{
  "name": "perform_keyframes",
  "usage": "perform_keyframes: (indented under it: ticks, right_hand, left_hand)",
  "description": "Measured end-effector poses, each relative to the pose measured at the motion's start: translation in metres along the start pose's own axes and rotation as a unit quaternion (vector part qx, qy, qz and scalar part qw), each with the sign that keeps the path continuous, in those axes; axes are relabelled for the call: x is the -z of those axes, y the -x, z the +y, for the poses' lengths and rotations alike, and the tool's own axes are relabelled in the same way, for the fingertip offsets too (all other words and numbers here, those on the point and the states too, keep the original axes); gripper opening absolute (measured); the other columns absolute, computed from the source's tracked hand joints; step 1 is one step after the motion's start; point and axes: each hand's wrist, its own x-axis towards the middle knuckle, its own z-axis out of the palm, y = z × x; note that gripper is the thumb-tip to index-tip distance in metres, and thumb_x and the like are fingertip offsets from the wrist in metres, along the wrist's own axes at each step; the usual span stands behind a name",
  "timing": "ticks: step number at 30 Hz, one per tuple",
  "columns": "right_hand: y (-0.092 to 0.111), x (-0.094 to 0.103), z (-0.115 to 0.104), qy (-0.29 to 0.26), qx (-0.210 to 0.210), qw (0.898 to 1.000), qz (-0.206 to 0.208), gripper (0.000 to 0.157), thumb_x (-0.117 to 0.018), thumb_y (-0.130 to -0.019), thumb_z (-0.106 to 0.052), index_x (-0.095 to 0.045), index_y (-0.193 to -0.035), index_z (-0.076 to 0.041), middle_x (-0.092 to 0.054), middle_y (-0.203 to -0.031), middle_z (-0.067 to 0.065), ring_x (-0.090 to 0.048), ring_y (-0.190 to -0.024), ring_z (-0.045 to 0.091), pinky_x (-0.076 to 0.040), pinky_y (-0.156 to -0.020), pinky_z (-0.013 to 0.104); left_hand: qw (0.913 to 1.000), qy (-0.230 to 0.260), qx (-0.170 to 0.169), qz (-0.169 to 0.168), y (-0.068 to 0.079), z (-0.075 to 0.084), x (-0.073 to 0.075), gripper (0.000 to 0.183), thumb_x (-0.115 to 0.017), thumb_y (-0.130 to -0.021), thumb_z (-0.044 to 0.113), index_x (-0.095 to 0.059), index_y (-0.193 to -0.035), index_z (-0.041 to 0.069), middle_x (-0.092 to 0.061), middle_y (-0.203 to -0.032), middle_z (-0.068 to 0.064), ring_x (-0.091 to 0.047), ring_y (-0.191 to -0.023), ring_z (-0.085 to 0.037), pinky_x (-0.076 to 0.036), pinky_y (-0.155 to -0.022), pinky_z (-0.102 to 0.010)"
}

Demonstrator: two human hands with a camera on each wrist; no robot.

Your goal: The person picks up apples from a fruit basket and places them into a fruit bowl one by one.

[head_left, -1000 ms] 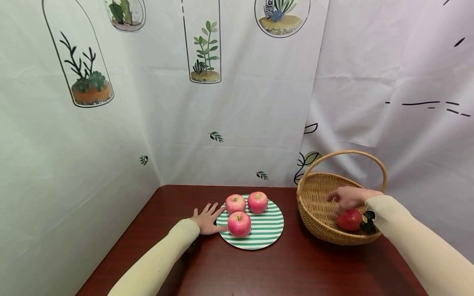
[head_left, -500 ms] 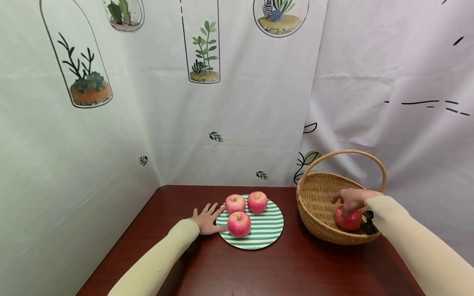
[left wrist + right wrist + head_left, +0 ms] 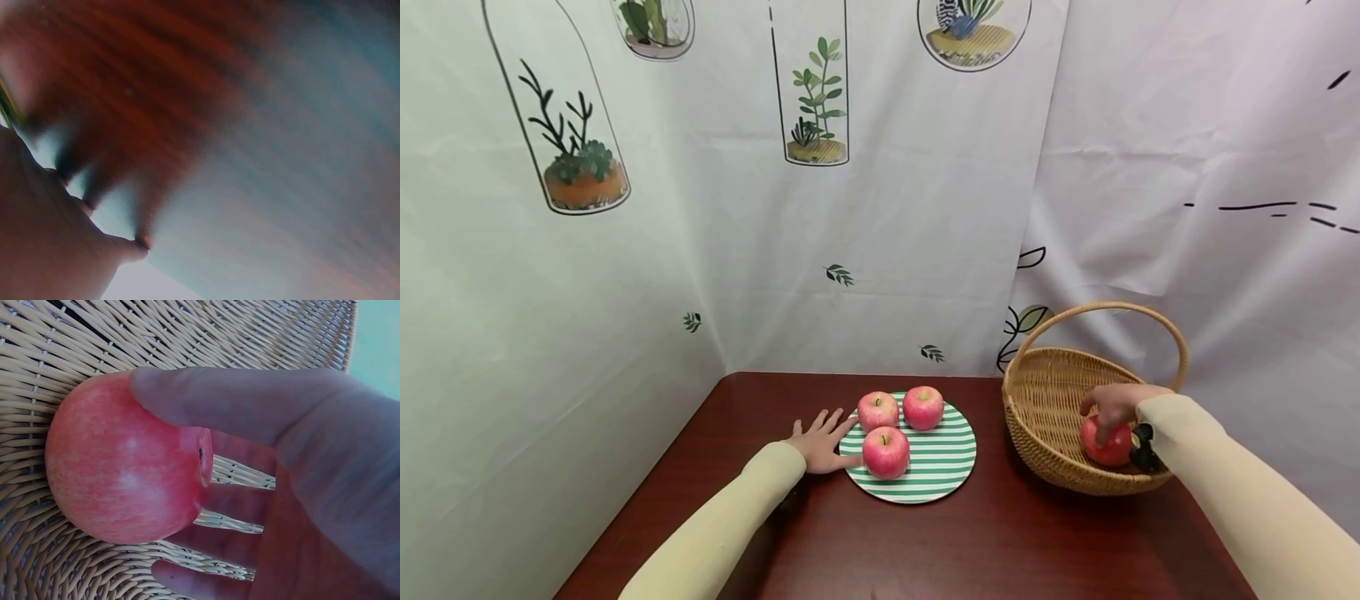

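Inside the wicker basket [image 3: 1048, 454], my right hand [image 3: 1116, 402] grips a red apple [image 3: 125, 465]. In the right wrist view the thumb presses on one side of the apple, and the fingers reach behind it, partly hidden. My left hand [image 3: 822, 443] lies with its fingers spread at the left edge of a round plate [image 3: 936, 471] with green and white stripes. Beside its thumb sits a pinkish-red apple [image 3: 886, 453]. Two more apples stand behind on the plate, a left one [image 3: 877, 412] and a right one [image 3: 922, 407]. The left wrist view is blurred.
The basket's tall arched handle [image 3: 1105, 306] rises over the right hand. A dark reddish-brown table [image 3: 970, 550] lies under everything. White cloth [image 3: 887, 225] printed with plants hangs behind and along the left side.
My right hand has shifted slightly right and its fingers have come down around the apple in the basket. The left hand and the apples on the plate have stayed in place.
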Motion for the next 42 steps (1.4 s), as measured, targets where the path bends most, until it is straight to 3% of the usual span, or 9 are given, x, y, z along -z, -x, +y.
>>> perform_keyframes:
  ticks: [8, 18, 25, 36, 42]
  right_hand:
    - [-0.001, -0.001, -0.001, -0.020, 0.001, 1.000, -0.016, 0.064, -0.080, -0.073, -0.013, -0.061, -0.130, 0.005, -0.057, -0.130, 0.029, -0.056, -0.113, 0.039, -0.054, -0.083, 0.046]
    - [-0.001, 0.000, -0.004, -0.031, -0.018, 0.999, -0.025, 0.062, -0.079, -0.078, -0.015, -0.058, -0.133, 0.005, -0.057, -0.126, 0.027, -0.056, -0.111, 0.039, -0.054, -0.083, 0.046]
    - [-0.004, -0.001, -0.008, -0.020, 0.008, 1.000, -0.022, 0.062, -0.078, -0.076, -0.013, -0.060, -0.131, 0.008, -0.061, -0.121, 0.023, -0.057, -0.109, 0.036, -0.054, -0.084, 0.044]
    - [-0.009, -0.005, -0.005, -0.060, 0.005, 0.998, -0.027, 0.058, -0.076, -0.072, -0.007, -0.060, -0.126, 0.006, -0.061, -0.112, 0.018, -0.058, -0.100, 0.030, -0.055, -0.077, 0.040]
    - [-0.012, -0.007, -0.001, -0.068, 0.013, 0.997, -0.039, 0.061, -0.074, -0.073, -0.002, -0.058, -0.131, 0.005, -0.056, -0.125, 0.027, -0.054, -0.099, 0.029, -0.053, -0.072, 0.035]
  left_hand:
    - [1.0000, 0.002, 0.001, -0.001, -0.001, 0.000, -0.002, 0.096, -0.045, -0.085, 0.084, -0.022, -0.162, 0.031, -0.017, -0.169, -0.009, -0.014, -0.155, -0.038, -0.013, -0.115, -0.074]
    - [1.0000, 0.004, -0.002, 0.000, -0.002, -0.003, -0.001, 0.099, -0.043, -0.083, 0.086, -0.022, -0.162, 0.030, -0.016, -0.169, -0.009, -0.011, -0.156, -0.038, -0.011, -0.115, -0.073]
    - [1.0000, 0.007, -0.001, -0.002, -0.002, -0.002, -0.002, 0.100, -0.043, -0.083, 0.086, -0.022, -0.162, 0.029, -0.016, -0.169, -0.010, -0.012, -0.156, -0.038, -0.010, -0.115, -0.073]
    - [1.0000, 0.004, 0.000, 0.002, -0.002, 0.000, -0.003, 0.096, -0.045, -0.084, 0.085, -0.023, -0.162, 0.031, -0.017, -0.169, -0.009, -0.013, -0.156, -0.037, -0.013, -0.114, -0.074]
    - [1.0000, 0.003, 0.001, 0.000, -0.003, 0.000, -0.003, 0.096, -0.045, -0.085, 0.084, -0.023, -0.162, 0.031, -0.017, -0.169, -0.009, -0.013, -0.155, -0.037, -0.013, -0.114, -0.073]
